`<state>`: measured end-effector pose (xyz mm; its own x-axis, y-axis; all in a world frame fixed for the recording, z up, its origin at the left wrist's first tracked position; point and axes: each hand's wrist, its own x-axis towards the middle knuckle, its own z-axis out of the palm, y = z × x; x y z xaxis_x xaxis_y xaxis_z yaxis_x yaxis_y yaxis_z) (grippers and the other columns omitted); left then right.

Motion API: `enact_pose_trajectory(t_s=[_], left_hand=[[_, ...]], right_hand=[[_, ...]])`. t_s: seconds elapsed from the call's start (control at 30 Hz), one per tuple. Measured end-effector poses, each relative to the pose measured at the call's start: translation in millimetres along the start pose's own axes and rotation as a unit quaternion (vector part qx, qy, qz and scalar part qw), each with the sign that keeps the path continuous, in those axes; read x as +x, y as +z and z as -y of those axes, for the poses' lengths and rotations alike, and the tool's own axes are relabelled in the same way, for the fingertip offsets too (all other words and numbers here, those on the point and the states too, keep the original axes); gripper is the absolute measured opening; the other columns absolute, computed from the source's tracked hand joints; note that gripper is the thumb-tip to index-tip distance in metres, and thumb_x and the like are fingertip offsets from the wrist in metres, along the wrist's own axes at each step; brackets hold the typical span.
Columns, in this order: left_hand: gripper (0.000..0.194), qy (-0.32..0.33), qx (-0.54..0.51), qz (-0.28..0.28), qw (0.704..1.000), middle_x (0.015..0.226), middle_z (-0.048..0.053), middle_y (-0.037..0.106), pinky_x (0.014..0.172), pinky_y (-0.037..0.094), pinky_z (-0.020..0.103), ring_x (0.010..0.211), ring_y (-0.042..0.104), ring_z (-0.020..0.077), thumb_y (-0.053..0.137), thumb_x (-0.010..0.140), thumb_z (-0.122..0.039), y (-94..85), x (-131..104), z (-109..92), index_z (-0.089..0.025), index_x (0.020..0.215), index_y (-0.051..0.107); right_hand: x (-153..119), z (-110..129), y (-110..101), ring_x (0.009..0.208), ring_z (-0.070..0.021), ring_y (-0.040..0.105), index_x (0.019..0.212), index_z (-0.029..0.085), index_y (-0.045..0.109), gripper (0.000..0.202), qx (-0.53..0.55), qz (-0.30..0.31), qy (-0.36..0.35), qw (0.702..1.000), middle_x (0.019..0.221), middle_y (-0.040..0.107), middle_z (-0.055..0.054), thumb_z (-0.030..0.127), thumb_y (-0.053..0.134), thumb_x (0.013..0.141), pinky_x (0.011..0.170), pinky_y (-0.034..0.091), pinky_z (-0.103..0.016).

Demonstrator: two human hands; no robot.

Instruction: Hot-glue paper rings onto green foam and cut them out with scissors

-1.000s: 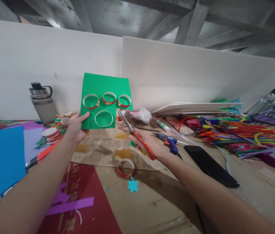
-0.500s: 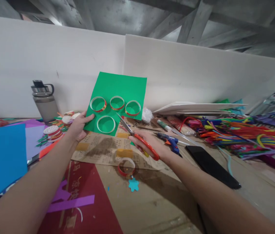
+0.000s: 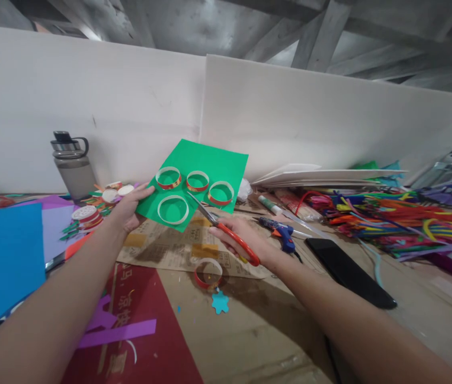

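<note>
My left hand (image 3: 133, 207) grips the left edge of a green sheet (image 3: 204, 157), tilted above the table. Several paper rings stand on the sheet, among them a red-banded ring (image 3: 221, 194) at the right and a pale-rimmed ring (image 3: 173, 210) near the lower edge. In my right hand (image 3: 238, 237) are red-handled scissors (image 3: 237, 240), their blades pointing up and left, beside the sheet's lower edge. Below, on the brown paper and cardboard, lies another red ring (image 3: 208, 274) with a blue flower-shaped piece (image 3: 220, 302) next to it.
A grey bottle (image 3: 74, 170) stands at the back left, above a blue sheet (image 3: 5, 261). To the right are a blue glue gun (image 3: 284, 233), a black phone (image 3: 349, 272) and a heap of coloured pipe cleaners (image 3: 402, 216). White boards (image 3: 322, 122) rise behind.
The green sheet has tipped flatter, its top edge lower and further right, and the rings have moved with it. My right hand and the scissors have shifted slightly left.
</note>
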<state>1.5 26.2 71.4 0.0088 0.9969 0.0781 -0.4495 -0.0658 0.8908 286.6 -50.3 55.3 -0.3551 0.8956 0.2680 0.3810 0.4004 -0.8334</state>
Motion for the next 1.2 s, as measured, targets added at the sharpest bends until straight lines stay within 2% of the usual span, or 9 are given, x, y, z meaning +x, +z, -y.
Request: enact_pose_trajectory(t_s=[0.07,0.1,0.17,0.23,0.4,0.6,0.8,0.97,1.2], left_hand=[[0.022,0.001,-0.062,-0.033,0.997,0.084,0.007,0.076,0.061,0.061,0.027,0.067,0.072,0.0194,0.063,0.086,-0.035,2.6,-0.9,-1.0,-0.018,0.097,0.07],[0.03,0.005,-0.089,-0.034,0.995,0.081,0.007,0.075,0.058,0.06,0.027,0.064,0.07,0.0185,0.058,0.089,-0.045,5.8,-2.1,-0.7,-0.018,0.095,0.069],[0.047,0.012,-0.11,0.0,0.994,0.082,0.009,0.074,0.057,0.059,0.027,0.063,0.069,0.0176,0.051,0.088,-0.061,17.0,-5.7,2.7,-0.018,0.094,0.067],[0.051,0.015,-0.098,0.049,0.994,0.089,0.009,0.073,0.069,0.061,0.032,0.075,0.071,0.02,0.054,0.084,-0.067,33.6,-10.7,10.6,-0.018,0.096,0.064],[0.041,0.03,-0.031,0.046,0.998,0.102,0.005,0.072,0.081,0.058,0.038,0.092,0.071,0.0221,0.083,0.068,-0.034,73.8,-22.3,35.0,-0.021,0.1,0.061],[0.047,0.069,-0.091,0.001,0.993,0.093,0.004,0.072,0.077,0.06,0.036,0.092,0.07,0.0228,0.062,0.08,-0.064,85.1,-29.4,34.3,-0.022,0.099,0.062],[0.034,0.146,-0.04,-0.022,0.988,0.105,-0.002,0.073,0.081,0.059,0.032,0.098,0.069,0.0197,0.077,0.075,-0.031,100.6,-42.1,38.1,-0.028,0.104,0.06],[0.029,0.166,-0.1,-0.046,0.98,0.091,-0.003,0.073,0.082,0.058,0.029,0.086,0.07,0.0161,0.067,0.074,-0.018,98.7,-38.2,33.2,-0.025,0.102,0.06],[0.033,0.131,-0.128,0.009,0.983,0.092,0.001,0.074,0.078,0.06,0.036,0.089,0.071,0.021,0.061,0.071,-0.016,88.3,-32.6,27.4,-0.023,0.103,0.059]], right_hand=[[1.4,-4.9,3.7,0.043,-0.011,0.042,0.061,0.023,0.045,0.038,-0.019,0.024,0.015,0.999,0.049,0.046,0.005,0.049,0.057,0.087,0.043,0.033,-0.024],[2.4,-7.9,5.8,0.043,-0.011,0.043,0.063,0.023,0.044,0.037,-0.014,0.013,0.024,1.0,0.05,0.046,0.005,0.05,0.056,0.088,0.042,0.033,-0.024],[5.0,-14.6,9.9,0.042,-0.011,0.043,0.066,0.024,0.042,0.037,0.004,-0.016,0.038,0.999,0.05,0.046,0.005,0.051,0.053,0.088,0.041,0.032,-0.023],[8.1,-21.2,13.1,0.041,-0.0112,0.042,0.066,0.025,0.041,0.038,0.018,-0.043,0.049,0.998,0.048,0.044,0.006,0.053,0.052,0.088,0.04,0.031,-0.024],[13.7,-29.5,14.6,0.05,-0.0118,0.04,0.063,0.023,0.043,0.037,-0.042,-0.083,0.011,0.996,0.053,0.046,0.004,0.05,0.057,0.084,0.046,0.03,-0.025],[11.9,-21.6,13.0,0.058,-0.0135,0.044,0.062,0.023,0.043,0.033,-0.103,-0.099,0.001,0.99,0.06,0.05,0.003,0.045,0.053,0.085,0.057,0.034,-0.027],[10.4,-19.3,13.3,0.059,-0.0139,0.046,0.067,0.022,0.048,0.027,-0.101,-0.092,0.014,0.991,0.062,0.053,0.002,0.042,0.054,0.085,0.057,0.034,-0.027],[9.4,-13.2,9.7,0.056,-0.0132,0.044,0.065,0.023,0.045,0.032,-0.037,-0.084,-0.009,0.996,0.059,0.048,0.003,0.046,0.055,0.086,0.053,0.035,-0.026],[5.8,-8.8,13.4,0.049,-0.0106,0.042,0.074,0.024,0.045,0.038,0.092,-0.035,0.0,0.995,0.058,0.044,0.006,0.057,0.062,0.082,0.045,0.037,-0.024]])
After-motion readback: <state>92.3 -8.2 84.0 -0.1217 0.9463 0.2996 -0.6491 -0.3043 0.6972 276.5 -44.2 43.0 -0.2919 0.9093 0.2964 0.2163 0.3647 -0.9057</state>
